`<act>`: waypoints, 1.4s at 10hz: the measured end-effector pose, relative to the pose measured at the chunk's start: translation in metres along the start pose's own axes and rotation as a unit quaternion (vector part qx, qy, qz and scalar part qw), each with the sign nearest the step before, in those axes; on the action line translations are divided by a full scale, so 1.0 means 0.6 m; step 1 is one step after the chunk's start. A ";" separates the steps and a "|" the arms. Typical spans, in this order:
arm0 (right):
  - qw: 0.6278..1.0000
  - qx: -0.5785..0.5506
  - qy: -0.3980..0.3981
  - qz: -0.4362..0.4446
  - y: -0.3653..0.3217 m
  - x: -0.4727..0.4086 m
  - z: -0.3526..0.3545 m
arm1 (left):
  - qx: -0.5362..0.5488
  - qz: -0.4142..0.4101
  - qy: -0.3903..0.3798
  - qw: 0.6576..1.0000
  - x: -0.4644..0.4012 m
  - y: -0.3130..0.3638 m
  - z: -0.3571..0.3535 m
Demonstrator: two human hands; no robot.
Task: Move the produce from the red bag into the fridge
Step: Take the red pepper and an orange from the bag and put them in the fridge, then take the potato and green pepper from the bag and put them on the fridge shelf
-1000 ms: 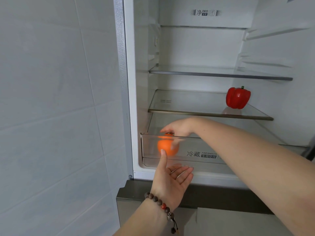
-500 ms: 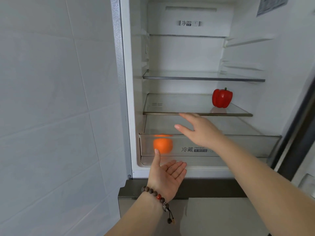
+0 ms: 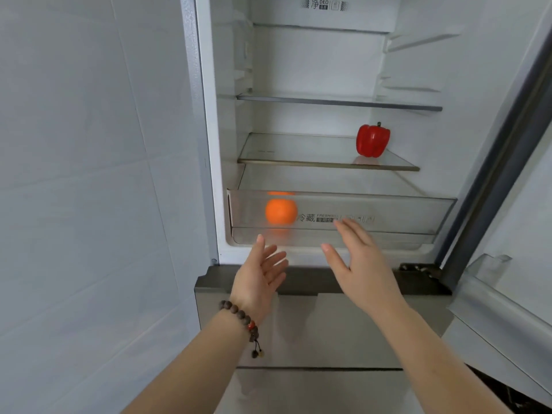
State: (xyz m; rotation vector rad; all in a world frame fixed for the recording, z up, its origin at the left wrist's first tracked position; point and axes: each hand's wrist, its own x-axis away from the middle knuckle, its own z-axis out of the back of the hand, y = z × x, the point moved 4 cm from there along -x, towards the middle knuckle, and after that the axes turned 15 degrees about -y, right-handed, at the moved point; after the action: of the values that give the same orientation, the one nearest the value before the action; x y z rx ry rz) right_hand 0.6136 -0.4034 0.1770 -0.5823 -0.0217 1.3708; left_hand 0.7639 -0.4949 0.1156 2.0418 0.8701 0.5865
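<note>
The fridge stands open. An orange (image 3: 281,211) lies at the left end of the clear crisper drawer (image 3: 403,216), which is pulled out. A red bell pepper (image 3: 372,140) stands upright on the right of the lower glass shelf (image 3: 298,150). My left hand (image 3: 260,276), with a bead bracelet on the wrist, is open, palm facing right, just below the drawer's front under the orange. My right hand (image 3: 358,261) is open with fingers straight, its fingertips at the drawer's front face. Both hands are empty. The red bag is out of view.
A white tiled wall (image 3: 89,174) fills the left side. The fridge door (image 3: 513,204) hangs open at the right. An upper glass shelf (image 3: 337,100) holds nothing. Grey lower drawer fronts (image 3: 322,330) sit below the open compartment.
My right hand let go of the orange in the drawer, drew back out and dropped to the drawer's front. My left hand stayed open below the drawer.
</note>
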 end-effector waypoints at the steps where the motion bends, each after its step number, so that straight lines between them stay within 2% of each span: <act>1: 0.999 -0.022 -0.034 -0.002 0.026 0.042 -0.043 | -0.151 -0.039 0.060 0.986 0.044 -0.023 0.017; 2: 0.995 -0.050 -0.082 0.005 0.048 0.087 -0.086 | -0.283 -0.051 0.133 0.949 0.104 -0.064 0.038; 3: 0.991 -0.051 -0.122 0.010 0.060 0.137 -0.126 | -0.393 -0.028 0.193 0.898 0.165 -0.113 0.062; 4: 0.986 -0.043 -0.162 0.025 0.057 0.184 -0.164 | -0.515 0.019 0.231 0.825 0.232 -0.160 0.087; 5: 0.976 -0.038 -0.209 0.050 0.035 0.223 -0.206 | -0.578 0.063 0.272 0.767 0.311 -0.202 0.115; 6: 0.962 -0.048 -0.256 0.084 -0.005 0.263 -0.255 | -0.598 0.102 0.319 0.728 0.394 -0.236 0.143; 9: 0.888 -0.058 -0.376 0.258 -0.211 0.432 -0.395 | -0.547 0.196 0.501 0.642 0.708 -0.311 0.212; 11: 0.803 -0.040 -0.441 0.399 -0.395 0.600 -0.437 | -0.460 0.223 0.634 0.580 0.958 -0.357 0.208; 14: 0.661 -0.063 -0.504 0.552 -0.627 0.953 -0.402 | -0.308 0.247 0.783 0.481 1.354 -0.477 0.095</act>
State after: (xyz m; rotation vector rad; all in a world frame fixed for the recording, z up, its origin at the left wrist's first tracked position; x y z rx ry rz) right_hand 1.1669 0.0023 -0.0597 0.2555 -0.7908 2.7791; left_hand 1.2260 0.2086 -0.0762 0.4864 0.6289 2.7920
